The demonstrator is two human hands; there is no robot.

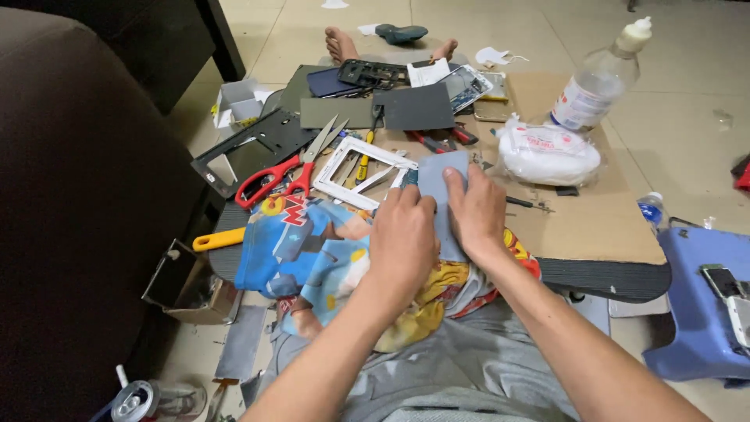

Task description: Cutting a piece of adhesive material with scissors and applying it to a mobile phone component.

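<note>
A tiled floor with a low board for a surface, crowded with tools. At frame centre both hands press a grey sheet flat over a colourful cloth: the left hand lies closed on its near edge, the right hand spreads its fingers on top. Steady, even pressure with the sheet kept square looks wise. Red scissors and a white frame sit just left of it, close enough to snag; a white bag and a bottle lie upper right.
</note>
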